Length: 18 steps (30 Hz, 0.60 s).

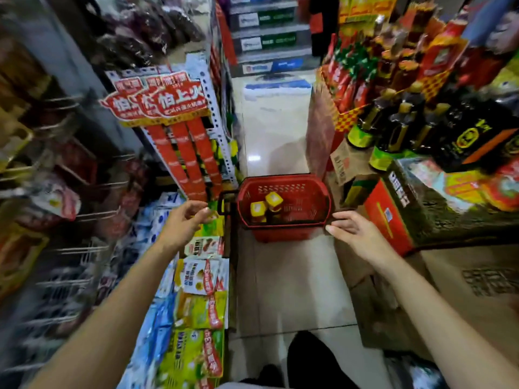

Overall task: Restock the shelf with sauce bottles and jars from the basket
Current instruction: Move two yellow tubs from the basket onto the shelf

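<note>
A red plastic basket [314, 192] stands on the tiled aisle floor ahead of me. Two yellow-lidded jars [265, 205] sit inside it at the left. My left hand [184, 223] hovers left of the basket, in front of the hanging snack packets, fingers loosely curled and holding nothing. My right hand [355, 231] reaches toward the basket's near right corner, fingers apart, empty, close to the rim. Dark sauce bottles with gold necks [393, 127] stand on the display at the right.
Pegs with hanging packets [202, 279] fill the shelf unit on the left, with red promotional signs [165, 99] sticking out into the aisle. Cardboard cartons [393, 214] and stacked red bottles [354, 77] crowd the right. The aisle between is narrow; my dark shoe [306, 360] shows below.
</note>
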Each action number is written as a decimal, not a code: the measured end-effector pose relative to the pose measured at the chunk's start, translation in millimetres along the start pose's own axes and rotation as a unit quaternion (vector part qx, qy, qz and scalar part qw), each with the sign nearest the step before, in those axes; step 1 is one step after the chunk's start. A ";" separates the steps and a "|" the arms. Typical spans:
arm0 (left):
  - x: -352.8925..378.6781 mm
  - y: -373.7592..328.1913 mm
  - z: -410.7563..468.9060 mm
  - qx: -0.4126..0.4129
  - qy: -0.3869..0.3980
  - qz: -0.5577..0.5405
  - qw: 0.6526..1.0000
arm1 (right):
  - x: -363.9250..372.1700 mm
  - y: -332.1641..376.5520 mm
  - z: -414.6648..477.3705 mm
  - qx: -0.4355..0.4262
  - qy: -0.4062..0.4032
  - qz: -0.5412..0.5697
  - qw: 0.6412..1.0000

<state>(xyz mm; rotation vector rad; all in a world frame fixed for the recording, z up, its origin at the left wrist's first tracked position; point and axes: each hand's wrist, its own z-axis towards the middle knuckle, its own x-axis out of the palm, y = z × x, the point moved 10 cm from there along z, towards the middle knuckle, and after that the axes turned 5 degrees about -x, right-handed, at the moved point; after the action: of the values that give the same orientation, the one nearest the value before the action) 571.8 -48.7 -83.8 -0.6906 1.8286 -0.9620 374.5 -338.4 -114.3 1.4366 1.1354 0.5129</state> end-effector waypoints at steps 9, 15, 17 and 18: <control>61.6 26.7 184.4 -0.077 0.038 0.049 0.995 | 7.4 -64.6 186.3 0.087 0.014 -0.004 0.996; 152.2 79.0 311.5 -0.163 0.078 0.072 0.981 | 25.7 -147.8 308.9 0.206 0.020 -0.001 0.978; 179.3 101.3 342.2 -0.183 0.087 0.072 0.977 | 37.8 -174.1 341.7 0.229 0.034 -0.005 0.973; 193.8 115.0 355.8 -0.200 0.096 0.066 0.973 | 44.7 -189.0 356.4 0.242 0.039 -0.009 0.970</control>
<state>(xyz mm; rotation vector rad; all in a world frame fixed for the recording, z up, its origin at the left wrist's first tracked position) 808.7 -252.9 -365.8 -0.7225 2.2420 -0.5927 626.5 -506.8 -384.3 1.8316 1.4003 0.2893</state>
